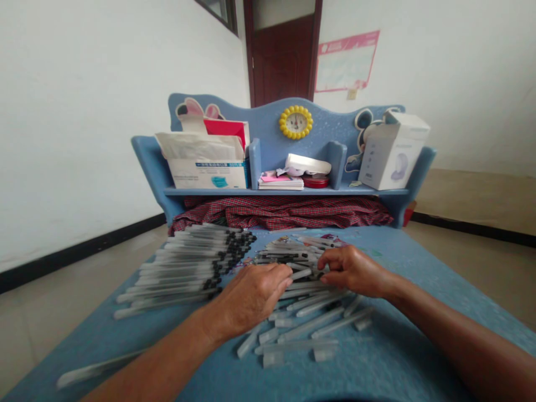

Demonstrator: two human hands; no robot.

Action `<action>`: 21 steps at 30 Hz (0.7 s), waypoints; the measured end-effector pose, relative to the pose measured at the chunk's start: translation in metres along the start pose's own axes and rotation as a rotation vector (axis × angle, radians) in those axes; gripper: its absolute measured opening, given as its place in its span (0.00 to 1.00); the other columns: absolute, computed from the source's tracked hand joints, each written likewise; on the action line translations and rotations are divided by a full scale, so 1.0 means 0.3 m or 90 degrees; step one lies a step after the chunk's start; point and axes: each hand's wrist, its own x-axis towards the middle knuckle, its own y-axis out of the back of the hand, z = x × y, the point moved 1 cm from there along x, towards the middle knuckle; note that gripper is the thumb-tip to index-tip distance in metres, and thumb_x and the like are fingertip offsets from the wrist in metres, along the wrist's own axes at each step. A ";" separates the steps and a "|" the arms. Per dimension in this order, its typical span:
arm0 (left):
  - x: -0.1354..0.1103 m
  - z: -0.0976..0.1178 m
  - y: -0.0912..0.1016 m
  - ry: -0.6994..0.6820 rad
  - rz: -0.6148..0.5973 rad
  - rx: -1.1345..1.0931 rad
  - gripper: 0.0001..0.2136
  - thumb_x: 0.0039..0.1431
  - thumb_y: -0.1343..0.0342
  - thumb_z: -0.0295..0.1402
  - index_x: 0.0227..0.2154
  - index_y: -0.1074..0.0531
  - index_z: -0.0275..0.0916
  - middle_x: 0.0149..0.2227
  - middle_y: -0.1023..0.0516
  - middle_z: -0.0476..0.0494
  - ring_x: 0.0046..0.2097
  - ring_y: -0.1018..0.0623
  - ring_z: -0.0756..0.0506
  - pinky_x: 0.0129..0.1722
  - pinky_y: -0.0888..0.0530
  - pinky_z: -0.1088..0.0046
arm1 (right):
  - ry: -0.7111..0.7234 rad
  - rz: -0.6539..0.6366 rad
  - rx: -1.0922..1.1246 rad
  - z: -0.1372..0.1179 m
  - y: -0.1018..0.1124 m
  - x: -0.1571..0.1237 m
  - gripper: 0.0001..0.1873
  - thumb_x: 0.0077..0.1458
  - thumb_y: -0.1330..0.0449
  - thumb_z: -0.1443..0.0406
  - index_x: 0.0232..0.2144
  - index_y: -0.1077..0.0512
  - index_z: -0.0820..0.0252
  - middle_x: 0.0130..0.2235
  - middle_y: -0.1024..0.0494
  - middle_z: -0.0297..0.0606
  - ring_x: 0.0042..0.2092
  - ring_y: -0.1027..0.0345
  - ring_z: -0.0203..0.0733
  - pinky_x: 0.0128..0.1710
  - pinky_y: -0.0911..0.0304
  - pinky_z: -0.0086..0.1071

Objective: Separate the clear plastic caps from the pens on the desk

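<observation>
Stacked pens (pixel 188 262): at the left of the blue desk (pixel 389 363), a tidy row of clear barrels lying parallel, their black tips all pointing toward the middle.
Stray barrel (pixel 96 369): one clear piece lies alone near the desk's front left edge, well apart from the row.
Left hand (pixel 251 296): palm down, fingers curled together, pinching the end of a clear pen piece (pixel 302 273) over the loose heap.
Loose heap (pixel 305 312): clear barrels and short caps scattered at all angles in the middle, some crossing each other, right under both hands.
Right hand (pixel 354 271): fingers bent and closed on the other end of the same piece; the two hands nearly touch.
Doing it well: I judge that the piece should be kept straight between the hands and pushed squarely, with no twisting; finished ones belong tip-aligned with the row.
Shelf (pixel 288 191): behind, it carries a mask box (pixel 207 173), notebooks (pixel 280 181) and a white carton (pixel 391 151); a yellow clock (pixel 296 122) sits above.
</observation>
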 end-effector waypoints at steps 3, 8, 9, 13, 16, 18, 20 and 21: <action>0.001 0.003 -0.002 0.006 -0.017 0.024 0.08 0.62 0.56 0.27 0.33 0.32 0.36 0.26 0.29 0.48 0.30 0.26 0.49 0.29 0.31 0.76 | 0.003 0.025 -0.018 0.007 0.005 0.003 0.05 0.50 0.42 0.66 0.32 0.31 0.61 0.15 0.43 0.23 0.18 0.52 0.28 0.18 0.56 0.24; 0.002 0.014 -0.006 0.007 -0.041 0.048 0.08 0.63 0.56 0.28 0.34 0.32 0.36 0.28 0.28 0.46 0.31 0.26 0.47 0.31 0.31 0.74 | 0.064 0.048 -0.003 -0.015 0.009 -0.008 0.12 0.55 0.45 0.59 0.30 0.30 0.63 0.19 0.37 0.28 0.21 0.46 0.30 0.20 0.50 0.24; 0.001 0.017 -0.008 0.002 -0.045 0.053 0.08 0.63 0.56 0.28 0.35 0.32 0.36 0.28 0.28 0.46 0.32 0.25 0.47 0.31 0.30 0.74 | 0.086 0.044 -0.006 -0.024 0.006 -0.012 0.14 0.56 0.46 0.57 0.30 0.29 0.63 0.20 0.36 0.29 0.22 0.45 0.30 0.21 0.49 0.25; -0.005 0.034 -0.012 -0.019 -0.052 0.063 0.08 0.63 0.57 0.28 0.37 0.32 0.37 0.29 0.27 0.46 0.33 0.26 0.47 0.32 0.31 0.74 | 0.147 0.007 -0.057 -0.061 -0.017 -0.030 0.16 0.57 0.46 0.55 0.32 0.29 0.63 0.23 0.34 0.30 0.24 0.44 0.31 0.23 0.49 0.25; -0.004 0.042 -0.005 -0.029 -0.048 0.042 0.08 0.63 0.57 0.29 0.37 0.33 0.37 0.30 0.27 0.46 0.33 0.26 0.48 0.32 0.31 0.75 | 0.164 -0.015 -0.112 -0.079 -0.030 -0.035 0.13 0.57 0.46 0.58 0.31 0.29 0.62 0.22 0.34 0.30 0.25 0.43 0.30 0.24 0.49 0.24; -0.002 0.042 0.004 -0.030 -0.047 0.034 0.08 0.63 0.57 0.29 0.37 0.32 0.37 0.30 0.28 0.46 0.33 0.26 0.47 0.32 0.31 0.74 | 0.162 -0.018 -0.127 -0.079 -0.028 -0.033 0.12 0.57 0.46 0.59 0.30 0.29 0.61 0.23 0.33 0.30 0.25 0.42 0.31 0.24 0.49 0.24; 0.001 0.036 0.012 -0.023 -0.043 0.039 0.08 0.63 0.56 0.29 0.37 0.32 0.36 0.30 0.28 0.45 0.32 0.26 0.47 0.31 0.31 0.74 | 0.151 -0.011 -0.115 -0.071 -0.021 -0.029 0.12 0.56 0.45 0.59 0.29 0.28 0.62 0.23 0.32 0.30 0.25 0.41 0.31 0.25 0.48 0.24; 0.002 0.031 0.015 -0.018 -0.039 0.043 0.08 0.63 0.56 0.29 0.37 0.32 0.36 0.29 0.28 0.45 0.32 0.27 0.47 0.31 0.31 0.73 | 0.143 -0.009 -0.102 -0.065 -0.017 -0.027 0.12 0.56 0.45 0.59 0.29 0.28 0.62 0.23 0.33 0.30 0.25 0.41 0.31 0.25 0.47 0.24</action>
